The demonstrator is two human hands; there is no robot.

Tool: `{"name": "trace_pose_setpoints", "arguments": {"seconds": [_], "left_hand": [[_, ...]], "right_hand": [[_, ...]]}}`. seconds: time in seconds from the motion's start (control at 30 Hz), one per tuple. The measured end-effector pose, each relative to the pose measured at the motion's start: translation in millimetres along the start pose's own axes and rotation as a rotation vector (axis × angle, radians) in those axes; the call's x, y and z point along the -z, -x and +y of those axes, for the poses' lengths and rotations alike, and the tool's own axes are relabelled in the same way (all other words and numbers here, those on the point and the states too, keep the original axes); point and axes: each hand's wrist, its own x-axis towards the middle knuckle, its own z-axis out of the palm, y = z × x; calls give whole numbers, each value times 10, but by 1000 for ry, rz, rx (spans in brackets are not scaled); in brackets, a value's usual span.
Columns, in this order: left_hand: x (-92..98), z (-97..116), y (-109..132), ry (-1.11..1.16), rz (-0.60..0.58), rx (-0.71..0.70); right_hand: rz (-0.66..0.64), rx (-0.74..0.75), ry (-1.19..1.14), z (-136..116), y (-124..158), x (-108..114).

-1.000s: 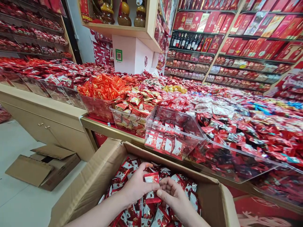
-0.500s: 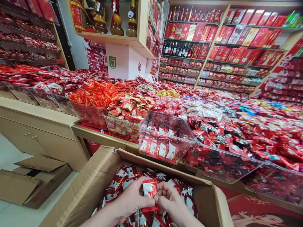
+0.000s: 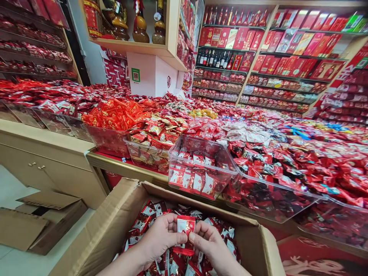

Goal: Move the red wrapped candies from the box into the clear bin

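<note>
A red-and-white candy packet (image 3: 185,227) is held upright between both of my hands, above an open cardboard box (image 3: 97,234). My left hand (image 3: 162,237) pinches its left edge, thumb in front and fingers behind. On the other edge, my right hand (image 3: 208,241) grips with the thumb on the packet's face and the fingers curled. Many similar wrapped candies (image 3: 146,212) lie loose in the box below. Just beyond the box stands a clear plastic bin (image 3: 227,163), with rows of matching red-and-white packets standing in its lower part.
Heaped candy bins, one with orange-red packets (image 3: 115,115) and one with gold-and-red packets (image 3: 153,132), line the counter. A bin of dark red candies (image 3: 264,165) stands at the right. A flattened-open carton (image 3: 54,222) sits on the floor at left. Shelves (image 3: 227,50) rise behind.
The packet has shifted slightly right and up, and its face is more visible. My right thumb has moved onto its front. The bins and box stay in place.
</note>
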Motion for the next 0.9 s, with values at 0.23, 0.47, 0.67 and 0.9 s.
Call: {"name": "trace_pose_setpoints", "arguments": {"seconds": [0.23, 0.47, 0.67, 0.9], "left_hand": [[8, 5, -9, -13, 36, 8], [-25, 65, -12, 47, 77, 23], [-4, 44, 11, 19, 12, 18], [229, -356, 57, -898, -74, 43]], "right_hand": [[14, 15, 8, 30, -12, 17], [34, 72, 137, -122, 12, 16], [175, 484, 671, -826, 293, 4], [355, 499, 674, -2122, -466, -57]]}}
